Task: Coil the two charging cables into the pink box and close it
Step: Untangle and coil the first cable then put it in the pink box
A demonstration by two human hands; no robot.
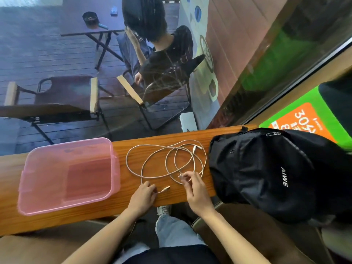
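Two white charging cables [165,161] lie in loose overlapping loops on the wooden counter [133,204], between the pink box and a black backpack. The translucent pink box [47,189] stands open at the left, with nothing inside. No lid is visible. My left hand [143,195] pinches a cable close to its gold-tipped plug [165,188] near the counter's front edge. My right hand [192,185] holds another cable end between thumb and fingers, just right of it. A white plug [195,148] rests at the far right of the loops.
A black backpack [276,174] fills the counter's right end. A glass window runs along the counter's far edge; beyond it a person sits on a folding chair [162,79] among outdoor tables. My knees are below the counter.
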